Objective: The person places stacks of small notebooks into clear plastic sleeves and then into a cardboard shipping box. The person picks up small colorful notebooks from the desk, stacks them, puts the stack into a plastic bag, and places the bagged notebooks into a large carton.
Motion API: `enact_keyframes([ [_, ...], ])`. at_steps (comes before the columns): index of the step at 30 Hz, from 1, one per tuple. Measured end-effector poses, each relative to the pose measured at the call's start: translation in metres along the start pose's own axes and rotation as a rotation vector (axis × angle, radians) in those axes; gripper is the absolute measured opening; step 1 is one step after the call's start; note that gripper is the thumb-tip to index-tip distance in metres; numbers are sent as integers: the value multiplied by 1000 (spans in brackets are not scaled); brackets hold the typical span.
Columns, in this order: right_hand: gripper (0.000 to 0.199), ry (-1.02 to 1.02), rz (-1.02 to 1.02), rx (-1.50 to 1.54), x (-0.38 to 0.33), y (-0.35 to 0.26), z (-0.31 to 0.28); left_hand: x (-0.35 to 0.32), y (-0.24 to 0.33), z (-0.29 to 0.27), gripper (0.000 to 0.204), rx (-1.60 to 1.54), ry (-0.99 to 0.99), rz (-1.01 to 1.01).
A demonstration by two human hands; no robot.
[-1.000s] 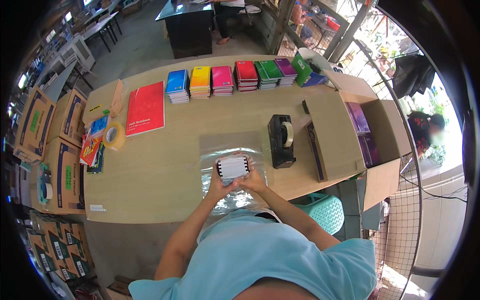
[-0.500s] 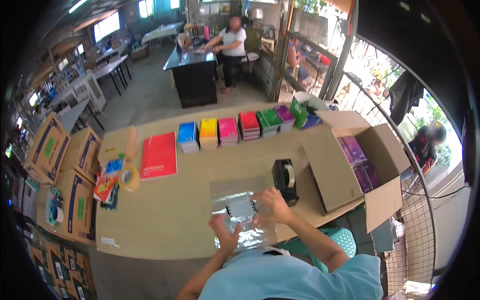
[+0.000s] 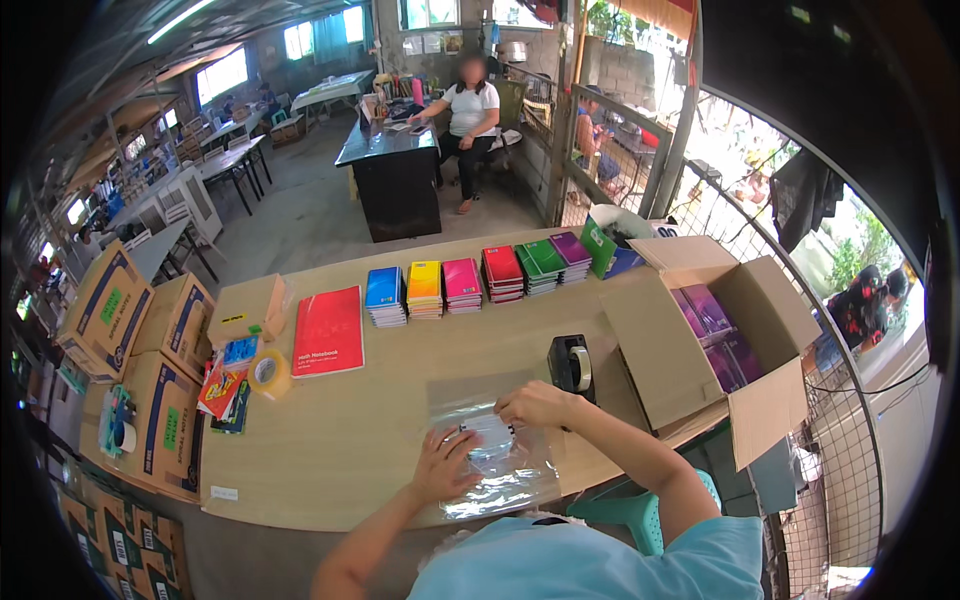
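Observation:
A clear plastic bag or sheet (image 3: 527, 485) lies at the table's near edge, in front of my body. On it, or under a layer of it, is a small white rectangular piece (image 3: 486, 436) with dark marks at its ends. My left hand (image 3: 445, 466) rests flat, fingers spread, over the plastic and the left end of the white piece. At the upper right of that piece, my right hand (image 3: 537, 404) has its fingertips pinched together low over the plastic; what they grip is too small to make out. Just beyond my right hand stands a black tape dispenser (image 3: 570, 368).
Stacks of small coloured notebooks (image 3: 443, 287) line the far edge. A large red notebook (image 3: 329, 332) and a tape roll (image 3: 268, 373) lie left. An open carton (image 3: 655, 345) with purple packs stands right; closed cartons (image 3: 160, 425) flank the left end. Someone sits at a desk (image 3: 398, 190).
My left hand has shifted slightly and flattened onto the plastic. My right fingers have drawn together into a pinch at the white piece's upper right. The seated person's hands have moved apart.

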State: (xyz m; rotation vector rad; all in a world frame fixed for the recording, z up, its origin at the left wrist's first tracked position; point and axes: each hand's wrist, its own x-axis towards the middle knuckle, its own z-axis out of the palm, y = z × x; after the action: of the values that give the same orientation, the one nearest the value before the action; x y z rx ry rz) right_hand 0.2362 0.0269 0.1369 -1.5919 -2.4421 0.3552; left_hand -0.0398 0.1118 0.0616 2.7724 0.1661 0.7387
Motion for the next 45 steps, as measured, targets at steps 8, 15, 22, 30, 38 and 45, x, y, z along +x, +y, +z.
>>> enact_keyframes([
  [8,2,-22,-136,115,26,19,5,17,-32,-19,78,59,-274,151],
  [15,7,-194,-79,295,40,10,0,27,-36,-27,85,32,-445,176],
  [22,20,-124,-121,212,45,25,18,37,-43,-14,82,57,-498,237],
  [30,12,107,-188,52,42,-1,16,38,-42,-17,78,65,-469,258],
  [38,12,261,-176,242,39,2,30,39,-45,-16,74,58,-480,276],
  [45,18,258,-110,477,27,16,61,40,-42,-15,74,3,-492,254],
])
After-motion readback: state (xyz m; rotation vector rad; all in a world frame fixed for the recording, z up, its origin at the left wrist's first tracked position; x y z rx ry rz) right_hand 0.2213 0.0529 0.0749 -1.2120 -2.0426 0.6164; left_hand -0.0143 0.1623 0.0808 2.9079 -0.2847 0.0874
